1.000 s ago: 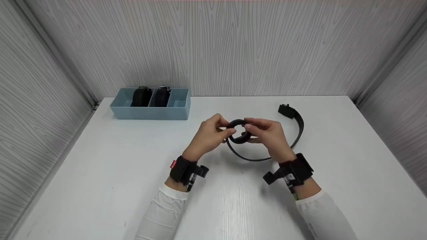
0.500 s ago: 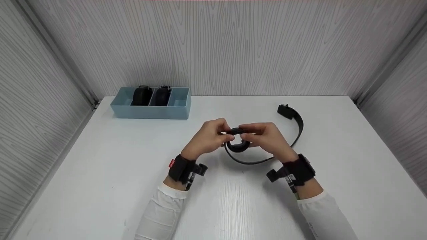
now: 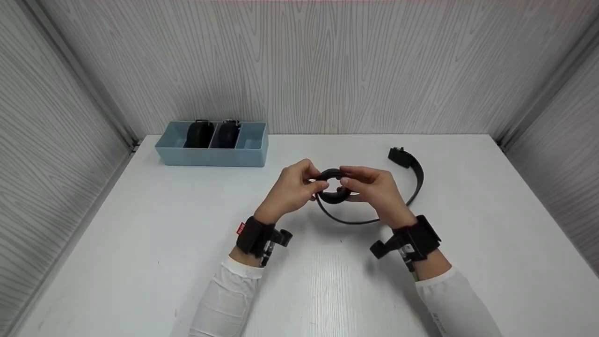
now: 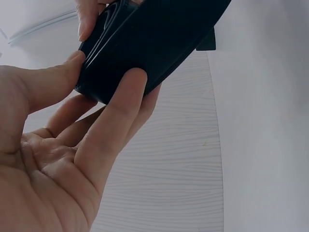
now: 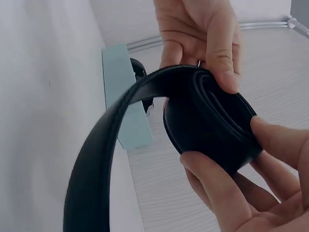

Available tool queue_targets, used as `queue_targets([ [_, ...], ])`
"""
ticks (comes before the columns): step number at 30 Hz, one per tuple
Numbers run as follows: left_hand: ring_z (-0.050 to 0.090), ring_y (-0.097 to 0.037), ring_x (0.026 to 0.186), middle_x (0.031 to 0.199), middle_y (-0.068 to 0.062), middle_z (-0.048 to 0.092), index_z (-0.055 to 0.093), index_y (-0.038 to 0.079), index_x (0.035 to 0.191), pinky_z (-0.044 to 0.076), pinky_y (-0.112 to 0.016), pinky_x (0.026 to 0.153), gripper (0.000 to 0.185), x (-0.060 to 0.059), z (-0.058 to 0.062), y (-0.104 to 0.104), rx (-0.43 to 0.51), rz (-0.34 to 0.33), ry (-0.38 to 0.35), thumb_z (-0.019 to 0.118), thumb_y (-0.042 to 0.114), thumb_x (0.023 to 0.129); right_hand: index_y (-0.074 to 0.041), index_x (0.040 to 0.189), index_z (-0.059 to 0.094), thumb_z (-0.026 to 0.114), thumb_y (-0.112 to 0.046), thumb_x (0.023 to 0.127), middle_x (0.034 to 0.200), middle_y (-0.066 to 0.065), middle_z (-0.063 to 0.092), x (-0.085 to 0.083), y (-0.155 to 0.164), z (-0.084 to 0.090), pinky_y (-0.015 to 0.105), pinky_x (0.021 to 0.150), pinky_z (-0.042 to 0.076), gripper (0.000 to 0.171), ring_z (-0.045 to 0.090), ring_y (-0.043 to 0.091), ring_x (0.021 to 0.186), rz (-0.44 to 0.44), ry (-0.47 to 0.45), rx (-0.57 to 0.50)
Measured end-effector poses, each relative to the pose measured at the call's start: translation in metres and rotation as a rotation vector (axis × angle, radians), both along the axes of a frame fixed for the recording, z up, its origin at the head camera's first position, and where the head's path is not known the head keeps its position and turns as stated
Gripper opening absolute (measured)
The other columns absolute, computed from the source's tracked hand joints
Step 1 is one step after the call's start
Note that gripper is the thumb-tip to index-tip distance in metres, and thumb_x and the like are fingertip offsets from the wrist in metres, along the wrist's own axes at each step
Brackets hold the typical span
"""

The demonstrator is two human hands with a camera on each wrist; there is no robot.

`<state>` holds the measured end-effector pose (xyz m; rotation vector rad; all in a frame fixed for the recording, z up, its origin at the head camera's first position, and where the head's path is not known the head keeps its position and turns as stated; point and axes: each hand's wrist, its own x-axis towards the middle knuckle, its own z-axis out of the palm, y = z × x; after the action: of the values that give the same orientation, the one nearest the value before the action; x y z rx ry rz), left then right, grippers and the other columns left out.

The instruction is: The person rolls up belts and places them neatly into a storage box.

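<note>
Black leather belt [image 3: 333, 191], partly coiled, at frame centre above the white table [image 3: 140, 243]; left hand [image 3: 292, 191] and right hand [image 3: 374, 192] fingers pinch the coil; loose tail trails right

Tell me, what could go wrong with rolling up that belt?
The roll is only pinched by the fingers of the left hand and right hand, so it might spring loose. The long tail with the buckle lies on the table and may drag or twist.
</note>
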<state>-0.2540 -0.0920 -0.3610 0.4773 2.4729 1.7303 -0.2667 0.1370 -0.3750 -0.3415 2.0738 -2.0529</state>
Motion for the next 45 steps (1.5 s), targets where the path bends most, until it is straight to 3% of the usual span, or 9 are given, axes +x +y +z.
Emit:
queue_targets([
  [8,0.069,-0.014,0.083,0.105,-0.01,0.072,0.066,0.003,0.103,0.052,-0.027,0.069,0.011,0.0,-0.0023,-0.0035,-0.121,-0.083,0.016,0.073,0.01,0.098,-0.005,0.132,0.071,0.076,-0.014,0.096,0.121,0.015,0.074,0.0003,0.0049,0.0045,0.036,0.08,0.062,0.037,0.073,0.029,0.101,0.147,0.08,0.247],
  [11,0.071,-0.015,0.086,0.107,-0.009,0.073,0.066,0.004,0.104,0.053,-0.029,0.071,0.014,0.0003,-0.0029,-0.0037,-0.099,-0.043,0.004,0.074,0.013,0.098,-0.003,0.134,0.07,0.076,-0.014,0.097,0.12,0.014,0.074,-0.0008,0.003,0.003,0.036,0.08,0.062,0.039,0.073,0.027,0.101,0.12,0.071,0.212],
  [15,0.074,-0.015,0.09,0.107,-0.006,0.074,0.065,0.006,0.106,0.057,-0.031,0.077,0.019,0.0011,-0.0033,-0.0031,-0.032,0.028,0.001,0.078,0.017,0.096,0.0,0.136,0.067,0.076,-0.012,0.097,0.121,0.015,0.073,-0.002,0.0003,0.001,0.038,0.082,0.061,0.042,0.074,0.023,0.099,0.033,0.031,0.084],
  [20,0.075,-0.016,0.092,0.107,-0.006,0.075,0.063,0.006,0.106,0.059,-0.033,0.078,0.02,0.0006,-0.0035,-0.0035,0.009,0.05,0.006,0.078,0.015,0.096,0.002,0.137,0.065,0.075,-0.009,0.097,0.12,0.016,0.073,-0.0031,-0.0012,-0.0008,0.041,0.085,0.06,0.043,0.073,0.022,0.097,-0.023,-0.006,-0.027],
  [25,0.073,-0.017,0.088,0.104,-0.009,0.074,0.064,0.004,0.104,0.057,-0.031,0.075,0.016,0.0001,-0.0024,-0.0044,-0.02,0.029,0.015,0.077,0.01,0.096,0.002,0.136,0.065,0.076,-0.008,0.096,0.122,0.017,0.072,-0.0028,-0.0001,-0.0007,0.041,0.085,0.06,0.043,0.074,0.024,0.1,0.01,0.011,0.005],
  [31,0.074,-0.017,0.09,0.107,-0.012,0.072,0.064,0.002,0.104,0.053,-0.03,0.073,0.014,0.0012,-0.0037,-0.0061,-0.084,-0.057,0.001,0.074,0.008,0.097,-0.002,0.133,0.07,0.077,-0.015,0.096,0.125,0.015,0.072,-0.0005,0.0006,0.0035,0.034,0.079,0.061,0.04,0.074,0.023,0.101,0.104,0.083,0.21],
  [34,0.074,-0.017,0.091,0.109,-0.011,0.072,0.064,0.003,0.104,0.051,-0.03,0.073,0.014,0.0014,-0.0048,-0.0057,-0.101,-0.068,-0.011,0.074,0.009,0.097,-0.003,0.133,0.07,0.076,-0.015,0.096,0.125,0.015,0.072,0.0001,-0.0002,0.0042,0.033,0.076,0.061,0.039,0.074,0.025,0.101,0.125,0.087,0.245],
  [37,0.075,-0.016,0.096,0.111,-0.011,0.072,0.064,0.003,0.108,0.053,-0.03,0.075,0.016,0.0012,-0.0058,-0.0052,-0.082,-0.049,-0.022,0.074,0.01,0.098,-0.001,0.134,0.069,0.076,-0.013,0.097,0.124,0.015,0.072,-0.0001,-0.0014,0.0032,0.033,0.076,0.061,0.04,0.073,0.027,0.101,0.1,0.076,0.214],
  [45,0.074,-0.018,0.094,0.114,-0.009,0.073,0.062,0.006,0.111,0.058,-0.033,0.077,0.023,0.0005,-0.003,-0.0045,-0.012,0.022,-0.023,0.077,0.016,0.097,0.002,0.139,0.063,0.074,-0.011,0.098,0.12,0.018,0.072,-0.0015,-0.0044,-0.0007,0.041,0.081,0.061,0.044,0.073,0.023,0.096,-0.013,-0.009,0.004],
])
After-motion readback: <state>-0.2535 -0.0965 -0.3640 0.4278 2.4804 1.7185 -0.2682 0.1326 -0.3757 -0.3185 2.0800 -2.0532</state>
